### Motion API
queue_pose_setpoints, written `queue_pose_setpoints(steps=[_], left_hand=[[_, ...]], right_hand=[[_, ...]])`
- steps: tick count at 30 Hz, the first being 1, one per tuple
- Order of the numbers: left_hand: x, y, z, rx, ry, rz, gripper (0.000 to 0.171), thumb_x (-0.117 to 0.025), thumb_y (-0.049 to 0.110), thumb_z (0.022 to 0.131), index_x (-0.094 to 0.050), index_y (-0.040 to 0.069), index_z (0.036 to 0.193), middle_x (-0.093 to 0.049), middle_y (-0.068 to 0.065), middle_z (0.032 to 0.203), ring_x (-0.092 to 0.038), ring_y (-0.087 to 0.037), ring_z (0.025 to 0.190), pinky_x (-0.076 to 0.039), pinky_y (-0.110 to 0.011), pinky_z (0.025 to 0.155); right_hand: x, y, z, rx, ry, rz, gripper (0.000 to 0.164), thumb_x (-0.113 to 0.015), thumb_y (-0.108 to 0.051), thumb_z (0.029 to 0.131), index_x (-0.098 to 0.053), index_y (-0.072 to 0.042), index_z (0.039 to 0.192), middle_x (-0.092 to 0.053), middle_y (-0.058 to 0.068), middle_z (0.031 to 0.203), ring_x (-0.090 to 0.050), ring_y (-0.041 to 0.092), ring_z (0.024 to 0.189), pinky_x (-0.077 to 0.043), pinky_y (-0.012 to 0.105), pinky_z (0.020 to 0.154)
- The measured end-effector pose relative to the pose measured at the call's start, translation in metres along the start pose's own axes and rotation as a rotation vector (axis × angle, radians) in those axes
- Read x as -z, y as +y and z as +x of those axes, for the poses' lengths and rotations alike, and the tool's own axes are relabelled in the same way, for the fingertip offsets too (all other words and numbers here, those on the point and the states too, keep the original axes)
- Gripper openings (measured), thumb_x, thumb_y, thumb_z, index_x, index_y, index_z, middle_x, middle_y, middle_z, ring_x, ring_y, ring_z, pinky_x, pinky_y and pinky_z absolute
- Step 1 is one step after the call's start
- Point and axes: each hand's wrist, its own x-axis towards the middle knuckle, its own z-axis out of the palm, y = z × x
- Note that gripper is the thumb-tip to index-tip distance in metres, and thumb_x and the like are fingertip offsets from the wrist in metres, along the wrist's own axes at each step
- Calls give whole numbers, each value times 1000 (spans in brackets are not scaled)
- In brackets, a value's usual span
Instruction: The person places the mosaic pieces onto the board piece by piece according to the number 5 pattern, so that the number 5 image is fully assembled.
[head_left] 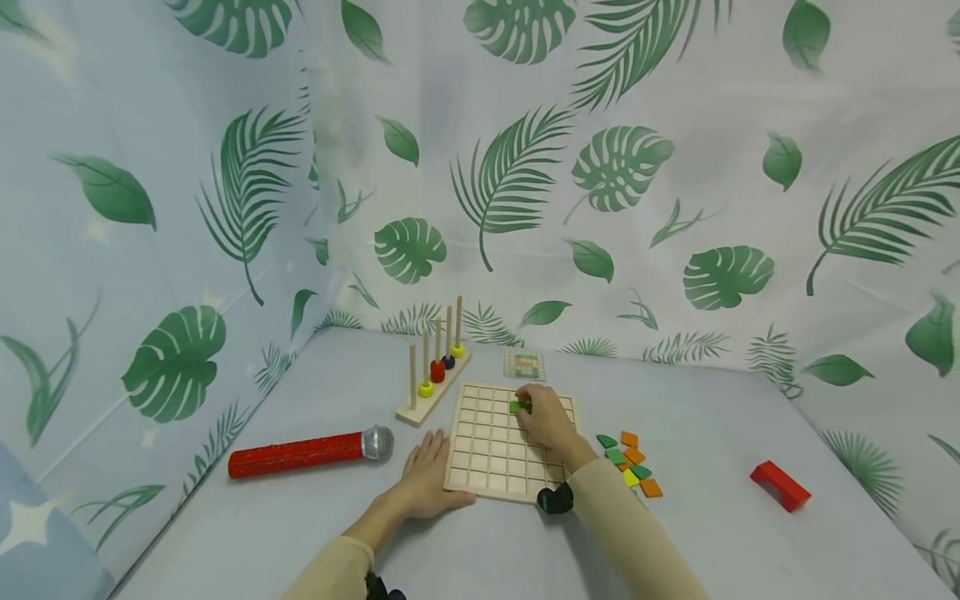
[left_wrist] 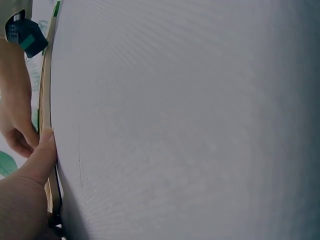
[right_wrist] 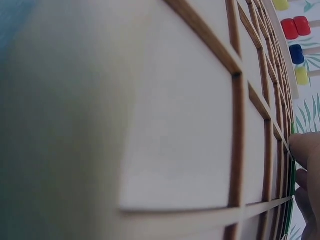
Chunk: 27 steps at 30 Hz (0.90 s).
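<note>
Sleeves (head_left: pixel 626 521) nearest, right grip (head_left: pixel 550 423) pinches green tile (head_left: pixel 527 407) between fingertips (head_left: pixel 522 397), left grip (head_left: pixel 426 482) lying flat.

Cloth-walled booth (head_left: pixel 427 75) (leaf-print curtains (head_left: pixel 637 225))

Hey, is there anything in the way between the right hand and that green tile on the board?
Nothing visible is: the right hand touches the green tile on the wooden board. The left hand is off by the board's left edge.
</note>
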Motion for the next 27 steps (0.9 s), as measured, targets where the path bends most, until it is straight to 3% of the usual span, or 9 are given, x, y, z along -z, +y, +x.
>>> queue_pose_setpoints(steps=[5,13,17,27], left_hand=[[-1,1,-1,4,10,1,101,-69,49,81,-17,-11,145,-10,-29,152,-3,-41,141,-4,-54,112],[-1,-1,-3,-5,24,-1,100,-68,48,82,-19,-12,144,-12,-30,151,-6,-42,140,-7,-55,112],[-3,-2,-1,-8,22,10,101,-68,49,81,-19,-13,144,-12,-30,151,-6,-42,140,-7,-55,112],[-4,0,-1,0,8,13,102,-67,51,81,-18,-13,144,-12,-30,151,-5,-42,140,-6,-54,112]], right_hand=[[4,-1,-3,-2,7,-20,27,-66,0,84,-62,4,110,-63,13,103,-58,29,99,-51,39,83],[29,2,-18,-106,35,59,30,-64,-4,89,-58,3,117,-60,15,110,-56,30,105,-49,42,86],[45,12,-30,-143,65,61,30,-63,-3,89,-58,5,117,-60,17,110,-56,32,104,-50,44,85],[76,47,-58,-151,156,-64,23,-65,-1,85,-61,8,107,-63,18,99,-59,34,94,-50,47,81]])
